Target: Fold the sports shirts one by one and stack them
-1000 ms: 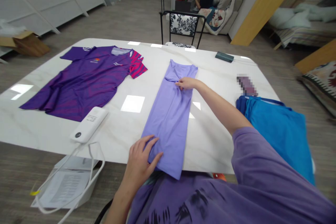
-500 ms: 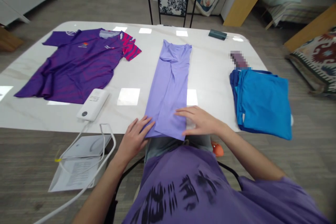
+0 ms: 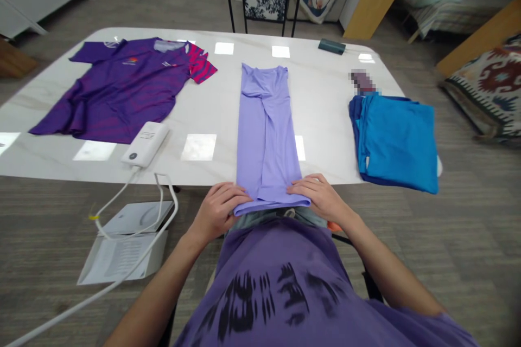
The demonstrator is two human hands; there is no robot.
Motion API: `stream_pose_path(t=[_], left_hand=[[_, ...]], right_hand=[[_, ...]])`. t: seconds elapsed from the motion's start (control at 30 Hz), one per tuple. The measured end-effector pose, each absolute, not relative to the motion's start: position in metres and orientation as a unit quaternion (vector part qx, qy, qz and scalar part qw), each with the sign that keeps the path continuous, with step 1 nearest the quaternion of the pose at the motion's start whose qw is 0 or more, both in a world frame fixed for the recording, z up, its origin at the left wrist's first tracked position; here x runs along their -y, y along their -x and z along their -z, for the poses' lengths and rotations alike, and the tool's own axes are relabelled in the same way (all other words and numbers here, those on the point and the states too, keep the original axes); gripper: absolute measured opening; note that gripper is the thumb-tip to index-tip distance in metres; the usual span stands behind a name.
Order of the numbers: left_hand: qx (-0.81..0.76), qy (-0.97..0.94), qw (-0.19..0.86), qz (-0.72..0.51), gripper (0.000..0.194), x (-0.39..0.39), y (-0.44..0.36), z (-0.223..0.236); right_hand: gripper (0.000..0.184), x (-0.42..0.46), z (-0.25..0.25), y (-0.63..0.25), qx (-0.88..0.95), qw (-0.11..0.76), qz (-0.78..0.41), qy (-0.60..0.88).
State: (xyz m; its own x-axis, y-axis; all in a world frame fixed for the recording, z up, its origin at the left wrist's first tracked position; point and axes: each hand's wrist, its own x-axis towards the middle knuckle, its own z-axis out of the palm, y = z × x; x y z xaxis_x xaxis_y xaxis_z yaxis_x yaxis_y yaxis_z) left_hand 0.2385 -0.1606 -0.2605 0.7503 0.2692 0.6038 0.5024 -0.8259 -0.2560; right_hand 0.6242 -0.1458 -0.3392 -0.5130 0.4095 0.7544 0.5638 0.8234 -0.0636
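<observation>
A lavender garment [image 3: 266, 135], folded into a long narrow strip, lies lengthwise on the white marbled table [image 3: 195, 171]. Its near end hangs slightly past the table's front edge, close to my lap. My left hand [image 3: 222, 206] is closed on the near left corner, thumb underneath and fingers on top. At the near right corner, my right hand [image 3: 317, 193] pinches the cloth the same way. Between the hands the near hem is lifted and turned a little. What kind of garment it is, I cannot tell for sure.
A purple jersey [image 3: 130, 87] is spread out at left, with a white power bank [image 3: 145, 143] and its cable by it. Folded blue clothes [image 3: 399, 141] are stacked at right. A dark case [image 3: 331, 46] lies far back. An open white box [image 3: 126, 244] sits below the table's left front.
Both hands have closed on the near corners of the lavender garment. Its near end is now straighter and pulled toward me. The view has shifted slightly.
</observation>
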Motion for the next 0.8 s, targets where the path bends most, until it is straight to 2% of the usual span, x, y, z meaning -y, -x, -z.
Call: stream_pose_path(t=[0.1,0.2,0.3,0.4,0.5,0.6,0.7,0.8], left_hand=[[0.172,0.928,0.124,0.305,0.017,0.193,-0.259,0.263],[0.151,0.938,0.021,0.311,0.013,0.232,-0.276,0.255],[0.152,0.931,-0.056,0.327,0.013,0.260,-0.288,0.233],[0.207,0.889,-0.092,0.399,0.021,0.257,-0.298,0.199],[0.280,0.803,-0.052,0.523,0.035,0.207,-0.313,0.154],[0.298,0.735,-0.010,0.609,0.045,0.120,-0.328,0.094],[0.306,0.733,0.007,0.607,0.048,0.024,-0.336,0.031],[0.411,0.749,0.073,0.514,0.048,-0.048,-0.342,-0.007]], right_hand=[[0.030,0.177,0.336,-0.643,0.891,0.383,0.005,0.245],[0.031,0.212,0.321,-0.655,0.909,0.375,-0.077,0.167],[0.037,0.236,0.291,-0.660,0.901,0.415,-0.097,0.086],[0.036,0.234,0.246,-0.664,0.869,0.472,-0.078,0.126],[0.035,0.198,0.189,-0.667,0.815,0.539,-0.048,0.207],[0.050,0.131,0.127,-0.664,0.766,0.591,-0.025,0.249],[0.067,0.047,0.073,-0.656,0.747,0.599,0.000,0.288],[0.072,-0.033,0.044,-0.646,0.712,0.597,0.043,0.368]])
